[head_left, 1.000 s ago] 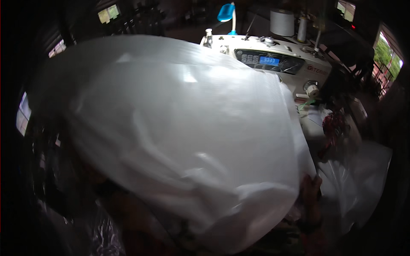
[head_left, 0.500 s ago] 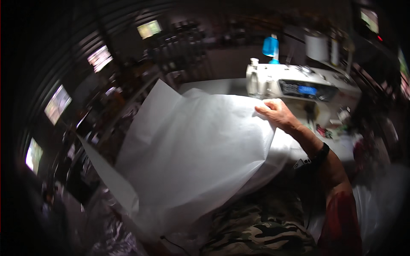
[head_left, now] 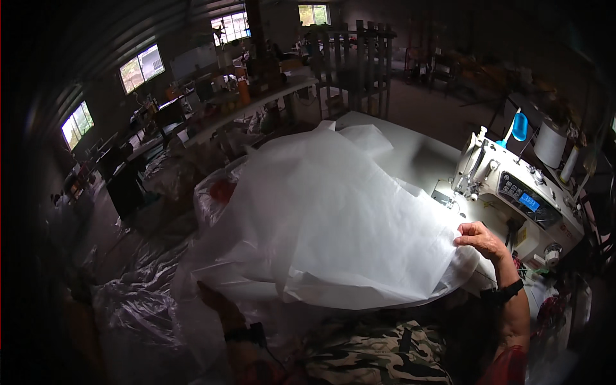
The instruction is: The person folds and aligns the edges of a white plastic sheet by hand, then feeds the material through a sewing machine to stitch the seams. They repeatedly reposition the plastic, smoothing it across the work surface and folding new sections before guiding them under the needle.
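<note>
A large white sheet of thin, slightly see-through material (head_left: pixel 346 212) spreads across the middle, draped over the table's near part and my lap. My right hand (head_left: pixel 482 240) pinches its right edge between thumb and fingers, close in front of the sewing machine (head_left: pixel 532 186). The machine is white, with a small lit blue display, and its lamp brightens the sheet near the needle area (head_left: pixel 452 202). Low on the left, my left hand (head_left: pixel 218 305) is in shadow at the sheet's near left edge. Its fingers are too dark to make out.
Crumpled clear plastic (head_left: pixel 141 301) lies to the left. The white tabletop (head_left: pixel 423 151) shows behind the sheet. A thread cone (head_left: pixel 550 144) and a blue lamp-like piece (head_left: pixel 520 127) stand at the machine. Farther back are a cluttered bench (head_left: pixel 256 102) and an upright rack (head_left: pixel 359 64).
The view has swung left, so the machine sits farther right. The sheet, raised before, now lies lower and flatter. My left hand has come into view; my right still grips the edge.
</note>
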